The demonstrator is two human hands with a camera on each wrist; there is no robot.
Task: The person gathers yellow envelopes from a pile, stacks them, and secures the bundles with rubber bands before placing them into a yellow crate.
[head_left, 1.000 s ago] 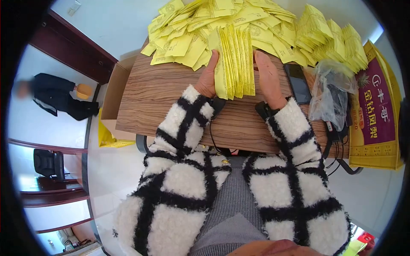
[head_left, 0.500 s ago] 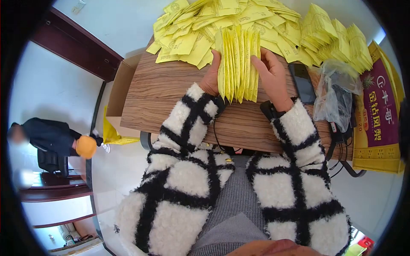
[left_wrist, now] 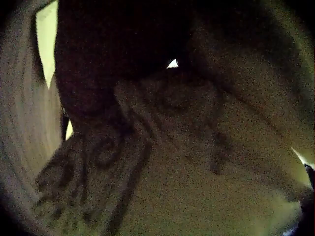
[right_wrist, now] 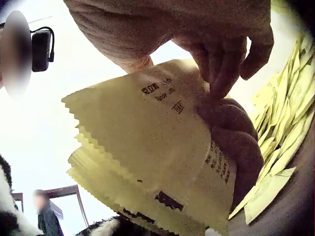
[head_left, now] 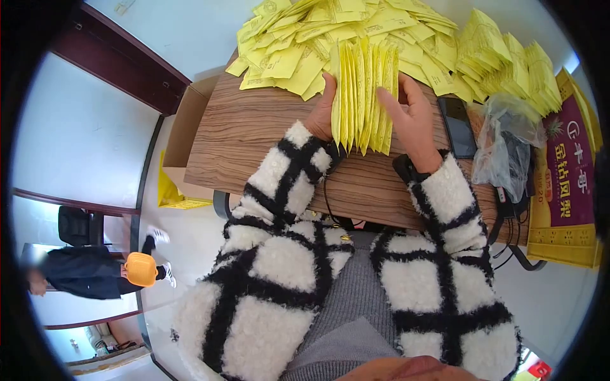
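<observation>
A stack of yellow sachets [head_left: 363, 95] stands on edge on the wooden table [head_left: 254, 146], held between both hands. My left hand [head_left: 321, 114] grips the stack's left side, thumb over the top edge. My right hand [head_left: 412, 120] holds the right side, its fingers on the outermost sachets. In the right wrist view the sachets [right_wrist: 147, 142] have zigzag edges and black print, and the fingertips [right_wrist: 221, 73] pinch their upper corner. The left wrist view is dark, filled by a printed sachet [left_wrist: 162, 147] pressed close to the lens.
A large loose pile of yellow sachets [head_left: 330, 32] covers the table's far side, with bundled stacks [head_left: 508, 63] at the right. A black phone [head_left: 456, 126], a plastic bag [head_left: 508, 146] and a yellow-purple carton [head_left: 569, 171] lie at the right. A cardboard box [head_left: 184, 140] stands left of the table. A person [head_left: 95, 273] walks far left.
The stack has been pushed together and lifted slightly away from me, and my right fingers have curled onto its side. The person in the background has walked toward the lower left.
</observation>
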